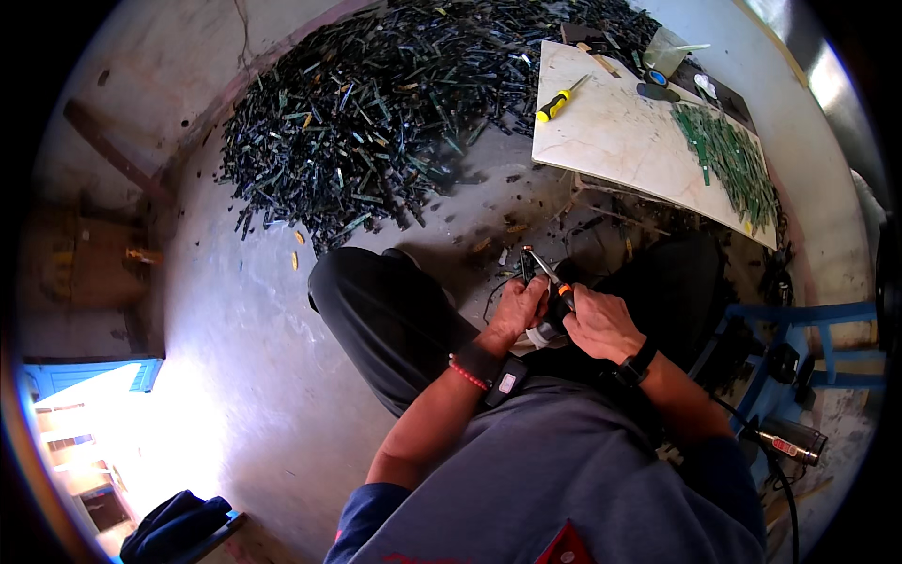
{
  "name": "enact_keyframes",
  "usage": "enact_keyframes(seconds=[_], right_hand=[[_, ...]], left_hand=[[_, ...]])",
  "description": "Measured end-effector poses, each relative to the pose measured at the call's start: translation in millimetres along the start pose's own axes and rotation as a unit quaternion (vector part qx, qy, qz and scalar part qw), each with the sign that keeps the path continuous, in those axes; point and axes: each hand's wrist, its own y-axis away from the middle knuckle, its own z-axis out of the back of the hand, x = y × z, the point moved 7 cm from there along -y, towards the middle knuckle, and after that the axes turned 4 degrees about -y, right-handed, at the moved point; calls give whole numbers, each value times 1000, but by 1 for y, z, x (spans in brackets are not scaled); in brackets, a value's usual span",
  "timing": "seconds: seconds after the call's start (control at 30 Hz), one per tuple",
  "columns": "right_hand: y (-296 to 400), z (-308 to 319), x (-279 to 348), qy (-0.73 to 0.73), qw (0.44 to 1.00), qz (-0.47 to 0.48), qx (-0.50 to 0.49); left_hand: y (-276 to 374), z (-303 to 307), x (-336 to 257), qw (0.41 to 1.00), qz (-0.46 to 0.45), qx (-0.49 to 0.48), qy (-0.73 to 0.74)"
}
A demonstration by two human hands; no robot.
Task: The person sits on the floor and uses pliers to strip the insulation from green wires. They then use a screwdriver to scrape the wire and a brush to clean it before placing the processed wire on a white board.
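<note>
Between my knees, my left hand (520,308) grips a small dark strip-like part (526,265) that points up and away from me. My right hand (604,323) is closed around a hand tool with an orange and black handle (566,290). The tool's tapered metal end (544,265) reaches to a small copper-coloured bit (527,248) at the top of the dark part. They look to be touching there. Whether the tool is long-nose pliers or something else is hard to tell. A whitish round object (541,335), partly hidden, sits just below my hands.
Ahead lies a large heap of dark strips (352,127). On a pale marble-look board (606,141) at right are a yellow and black screwdriver (564,99), narrow green circuit-board strips (733,158) and a blue-cored tape roll (657,77). A steel flask (793,440) lies beside blue furniture (810,314).
</note>
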Motion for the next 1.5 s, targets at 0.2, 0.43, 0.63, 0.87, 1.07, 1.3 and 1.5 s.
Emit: enact_keyframes(seconds=[0.2, 0.43, 0.63, 0.87, 1.07, 1.3, 1.5], right_hand=[[-1, -2, -1, -25, 1000, -12, 0], [-3, -9, -11, -131, 991, -7, 7], [-3, -12, -17, -178, 984, -20, 13], [-6, -10, -24, -188, 982, -1, 22], [-8, -12, -19, -197, 980, -21, -24], [-10, -21, -21, -106, 990, -4, -91], [-30, -5, -38, 35, 984, 133, -117]], left_hand=[[-1, 1, -2, 999, -28, -6, -14], [-5, 3, 0, 997, -55, -5, -51], [2, -1, -13, 994, -70, -1, -81], [-2, -1, -4, 997, -35, -3, -67], [-4, 1, -5, 994, -87, -7, -69], [2, -2, -3, 999, 3, 6, 34], [23, -11, -4, 954, 110, 142, 242]])
